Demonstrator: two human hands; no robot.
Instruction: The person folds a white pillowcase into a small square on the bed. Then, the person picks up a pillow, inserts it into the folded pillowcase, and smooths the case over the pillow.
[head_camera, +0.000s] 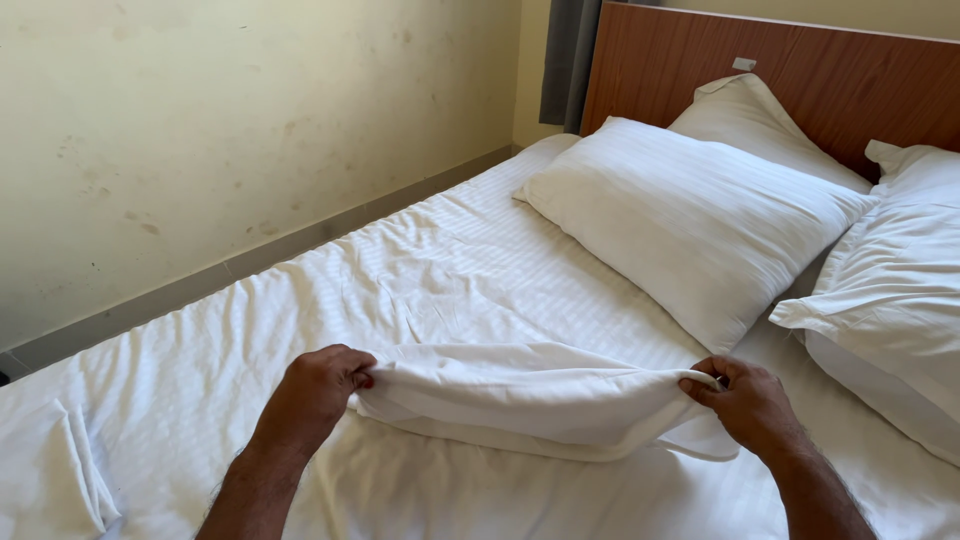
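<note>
I see left hand (312, 392) pinching left end of folded white cloth (520, 392), right hand (748, 402) pinching right end. Cloth held just above striped white bed sheet (450, 260). Three white pillows (690, 215) against wooden headboard (800, 70); small pale rectangular label (744, 64) on it.

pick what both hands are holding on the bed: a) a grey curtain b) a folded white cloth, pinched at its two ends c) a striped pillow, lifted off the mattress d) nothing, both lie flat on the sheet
b: the left hand and the right hand each pinch one end of a folded white cloth stretched between them over the bed sheet; the pillows lie untouched by the headboard.
</note>
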